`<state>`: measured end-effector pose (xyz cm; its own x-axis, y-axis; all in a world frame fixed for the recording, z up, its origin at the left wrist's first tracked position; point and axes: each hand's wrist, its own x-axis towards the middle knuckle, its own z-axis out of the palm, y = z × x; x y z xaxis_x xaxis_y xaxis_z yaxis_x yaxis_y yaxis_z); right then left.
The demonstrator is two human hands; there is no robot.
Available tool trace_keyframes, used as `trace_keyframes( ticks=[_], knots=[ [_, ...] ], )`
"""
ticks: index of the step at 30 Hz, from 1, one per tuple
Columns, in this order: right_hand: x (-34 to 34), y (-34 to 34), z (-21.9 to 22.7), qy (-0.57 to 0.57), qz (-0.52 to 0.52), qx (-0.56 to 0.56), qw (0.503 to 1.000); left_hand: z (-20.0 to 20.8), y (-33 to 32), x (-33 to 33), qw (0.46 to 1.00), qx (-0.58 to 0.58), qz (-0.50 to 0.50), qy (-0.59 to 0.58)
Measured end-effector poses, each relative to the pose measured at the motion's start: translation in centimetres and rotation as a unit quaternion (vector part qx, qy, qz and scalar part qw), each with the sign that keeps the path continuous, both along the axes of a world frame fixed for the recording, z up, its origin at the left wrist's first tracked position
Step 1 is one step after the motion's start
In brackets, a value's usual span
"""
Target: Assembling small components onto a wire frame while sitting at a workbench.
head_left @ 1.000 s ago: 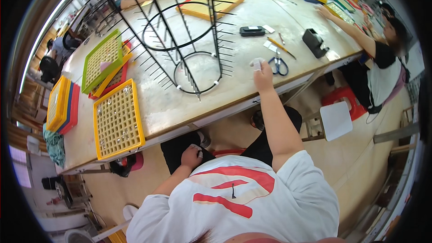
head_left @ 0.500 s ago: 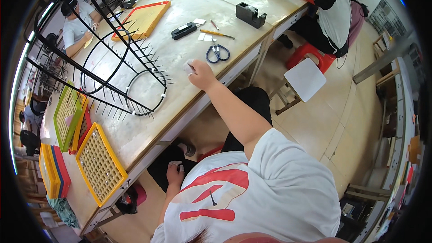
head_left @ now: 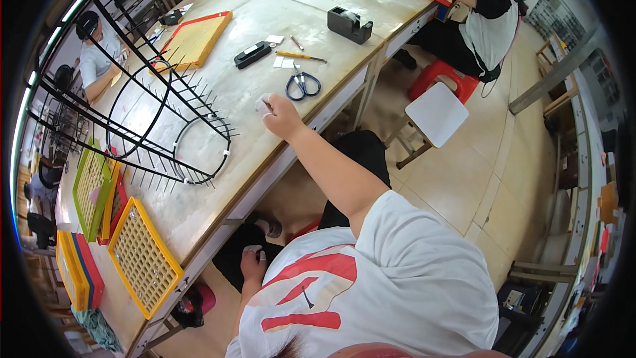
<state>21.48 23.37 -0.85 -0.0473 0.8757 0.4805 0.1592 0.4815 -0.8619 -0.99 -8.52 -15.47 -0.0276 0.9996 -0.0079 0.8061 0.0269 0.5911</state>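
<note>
My right hand (head_left: 281, 118) is closed at the near edge of the table, with white covers on its fingertips. Whatever it may hold is hidden. Just beyond it lie scissors (head_left: 303, 86) with dark blue handles, apart from the hand. My left hand (head_left: 253, 265) is low by my lap, its white-tipped fingers curled, and I cannot see anything in it. Left of my right hand, a black wire rack (head_left: 142, 119) with rings and many thin prongs lies on the table. A yellow grid tray (head_left: 146, 257) filled with small cells sits at the table's left near corner.
A black stapler-like tool (head_left: 253, 56), a yellow-handled pen-shaped tool (head_left: 301, 56) and a tape dispenser (head_left: 349, 25) lie farther back. Green-framed (head_left: 93, 189) and other coloured trays stand at left. A co-worker (head_left: 490, 33) sits at right, near a white-topped stool (head_left: 437, 114).
The whole view has shifted, so table, rack and tools appear slightly farther left and lower. My hands keep about the same place and closed shape relative to the table and lap.
</note>
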Motion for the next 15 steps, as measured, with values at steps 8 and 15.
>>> trace_keyframes(
  ticks=[8, 15],
  knots=[
    [-0.3, 0.4, -0.8, 0.022, -0.021, 0.017, 0.999, 1.2, -0.6, 0.2, 0.997, 0.070, -0.001, -0.034],
    [0.1, 0.3, -0.6, 0.019, -0.028, 0.005, 0.999, 6.9, -0.3, 1.3, 0.959, 0.073, 0.083, -0.261]
  ],
)
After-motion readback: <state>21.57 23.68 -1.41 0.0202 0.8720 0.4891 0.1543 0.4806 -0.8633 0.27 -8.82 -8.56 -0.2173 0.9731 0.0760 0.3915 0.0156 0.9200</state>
